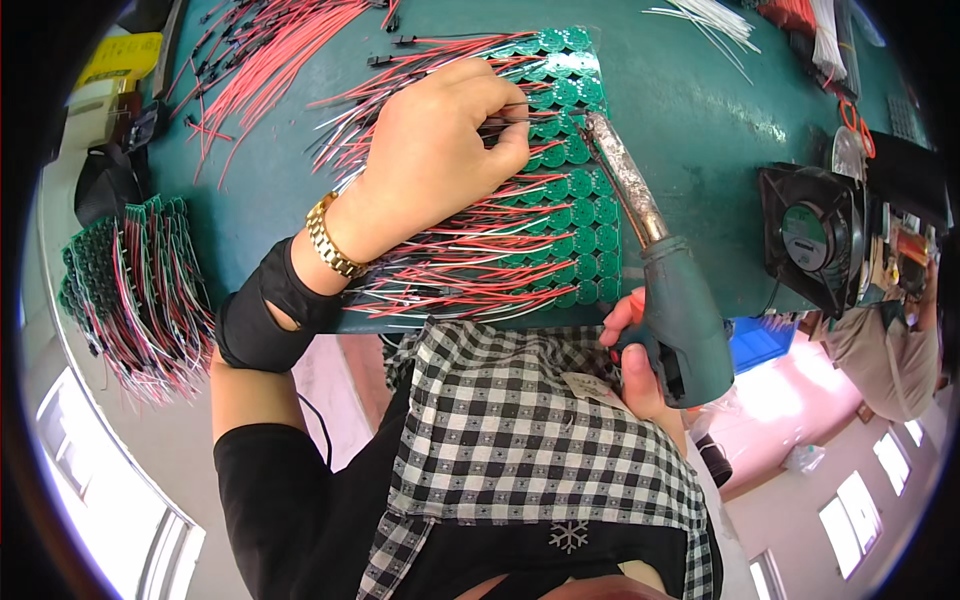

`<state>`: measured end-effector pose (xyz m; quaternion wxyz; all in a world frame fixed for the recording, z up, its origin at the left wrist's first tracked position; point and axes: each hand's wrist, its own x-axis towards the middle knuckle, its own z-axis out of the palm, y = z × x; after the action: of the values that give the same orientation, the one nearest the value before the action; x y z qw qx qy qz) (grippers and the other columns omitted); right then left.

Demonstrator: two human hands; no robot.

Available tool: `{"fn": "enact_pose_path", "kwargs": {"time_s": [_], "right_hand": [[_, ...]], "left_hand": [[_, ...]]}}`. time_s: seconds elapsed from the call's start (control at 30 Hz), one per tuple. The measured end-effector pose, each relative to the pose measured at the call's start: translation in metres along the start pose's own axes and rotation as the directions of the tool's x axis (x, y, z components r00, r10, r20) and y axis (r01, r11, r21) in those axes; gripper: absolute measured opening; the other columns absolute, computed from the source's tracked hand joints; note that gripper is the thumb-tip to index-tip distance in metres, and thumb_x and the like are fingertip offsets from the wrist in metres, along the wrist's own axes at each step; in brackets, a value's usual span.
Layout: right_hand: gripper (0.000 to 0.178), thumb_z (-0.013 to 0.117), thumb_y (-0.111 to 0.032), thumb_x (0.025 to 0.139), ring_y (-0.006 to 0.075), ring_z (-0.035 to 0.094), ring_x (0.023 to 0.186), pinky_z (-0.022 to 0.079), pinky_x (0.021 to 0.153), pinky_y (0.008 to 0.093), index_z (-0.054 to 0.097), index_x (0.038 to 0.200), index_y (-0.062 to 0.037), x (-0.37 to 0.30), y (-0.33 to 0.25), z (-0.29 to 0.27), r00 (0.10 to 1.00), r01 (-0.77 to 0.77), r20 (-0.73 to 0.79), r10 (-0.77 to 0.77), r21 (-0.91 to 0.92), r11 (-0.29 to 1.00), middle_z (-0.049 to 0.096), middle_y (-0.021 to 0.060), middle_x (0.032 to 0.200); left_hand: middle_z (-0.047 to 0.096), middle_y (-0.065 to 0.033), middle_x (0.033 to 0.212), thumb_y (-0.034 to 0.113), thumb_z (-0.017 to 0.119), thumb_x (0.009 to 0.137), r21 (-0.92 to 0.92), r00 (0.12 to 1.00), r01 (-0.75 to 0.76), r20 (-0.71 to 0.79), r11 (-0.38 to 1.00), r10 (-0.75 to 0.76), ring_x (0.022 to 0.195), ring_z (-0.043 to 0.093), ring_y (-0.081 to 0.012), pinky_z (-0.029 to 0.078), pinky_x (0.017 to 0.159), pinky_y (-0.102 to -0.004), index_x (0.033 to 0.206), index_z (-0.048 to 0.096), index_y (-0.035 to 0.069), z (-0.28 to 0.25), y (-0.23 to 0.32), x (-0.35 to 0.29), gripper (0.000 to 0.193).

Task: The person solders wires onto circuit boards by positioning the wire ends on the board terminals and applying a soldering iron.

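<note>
My left hand [440, 130], with a gold watch at the wrist, is closed in a pinch on a thin dark wire [515, 104] over the panel of round green circuit boards [590, 235]. Rows of red, black and white wires [450, 255] run left from these boards, partly covered by this hand. In my right hand [637, 360] is a pistol-shaped soldering iron [690, 310], dark green with a long scorched metal barrel. Its tip points up and left, close to the upper boards; whether it touches them I cannot tell.
Loose red wires with black connectors [280, 60] lie at the far left; white wires [715, 25] lie far right. A black fan [815, 235] stands at the right near orange-handled scissors [855, 128]. Wired boards [140, 290] hang over the left edge. Another person [880, 360] is at the right.
</note>
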<state>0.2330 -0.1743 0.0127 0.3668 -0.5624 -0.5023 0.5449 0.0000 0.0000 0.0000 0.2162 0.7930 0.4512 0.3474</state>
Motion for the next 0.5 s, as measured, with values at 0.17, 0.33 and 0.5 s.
{"fn": "enact_pose_path", "kwargs": {"time_s": [0.17, 0.33, 0.5], "right_hand": [[0.05, 0.061, -0.037, 0.085, 0.0142, 0.054, 0.078, 0.045, 0.072, 0.0302, 0.048, 0.115, 0.0001, -0.001, -0.003, 0.001, 1.0, -0.025, -0.008, 0.025, -0.021, 0.999, 0.054, 0.0093, 0.095], [0.016, 0.062, -0.008, 0.076, 0.0183, 0.065, 0.069, 0.052, 0.065, 0.0284, 0.065, 0.09, -0.0001, 0.01, -0.006, 0.003, 0.989, 0.133, -0.056, -0.138, -0.093, 0.987, 0.067, 0.0093, 0.078], [0.021, 0.061, -0.012, 0.079, 0.0162, 0.062, 0.07, 0.051, 0.065, 0.0293, 0.063, 0.097, 0.0001, 0.005, -0.001, 0.003, 0.992, 0.116, -0.045, -0.118, -0.037, 0.993, 0.065, 0.0093, 0.085]], "left_hand": [[0.054, -0.0035, 0.07, 0.002, 0.068, 0.071, -0.01, 1.0, -0.013, -0.006, 1.0, 0.013, 0.058, 0.052, -0.0128, 0.041, 0.051, -0.0246, 0.077, 0.062, 0.002, 0.001, 0.001, -0.002, 0.009], [0.055, -0.0044, 0.071, 0.003, 0.068, 0.071, 0.006, 0.999, -0.039, -0.004, 0.999, 0.039, 0.059, 0.054, -0.0155, 0.043, 0.053, -0.026, 0.077, 0.062, 0.003, 0.002, -0.002, -0.002, 0.009], [0.056, -0.0055, 0.071, 0.004, 0.069, 0.071, 0.02, 0.999, -0.037, 0.008, 0.999, 0.037, 0.06, 0.056, -0.0177, 0.044, 0.054, -0.0274, 0.078, 0.062, 0.003, 0.001, -0.002, -0.002, 0.01]]}}
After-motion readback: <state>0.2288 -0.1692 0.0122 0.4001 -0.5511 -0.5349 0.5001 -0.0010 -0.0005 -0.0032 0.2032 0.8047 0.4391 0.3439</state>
